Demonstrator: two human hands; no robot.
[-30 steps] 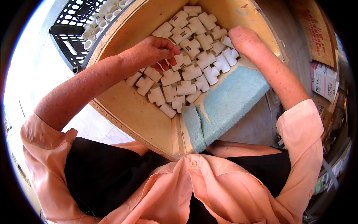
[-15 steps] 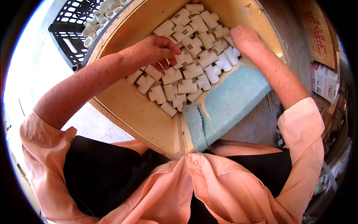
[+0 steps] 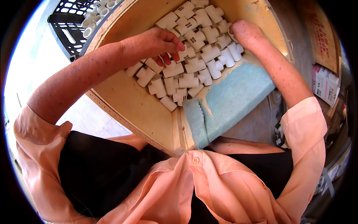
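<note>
Many white T-shaped pipe fittings (image 3: 195, 64) are packed close together inside a wooden box (image 3: 145, 108). Over the left part of them hovers my left hand (image 3: 162, 44), its fingers loosely bent and apart, with nothing seen in them. At the far right of the pile my right hand (image 3: 246, 33) is closed, with curled fingers on a white pipe tee (image 3: 231, 33); most of that grip is hidden behind the hand. Several fittings have small dark labels, while others are plain.
A light blue cloth (image 3: 238, 97) covers the box's near right side. Beyond the left wall stands a black slatted crate (image 3: 69, 22) with more white fittings. Cardboard (image 3: 322, 33) and a white-and-pink carton (image 3: 325, 84) are at the right.
The box and fittings appear slightly higher in the picture. My right hand has turned a little at the far right fittings; my left hand stays over the pile.
</note>
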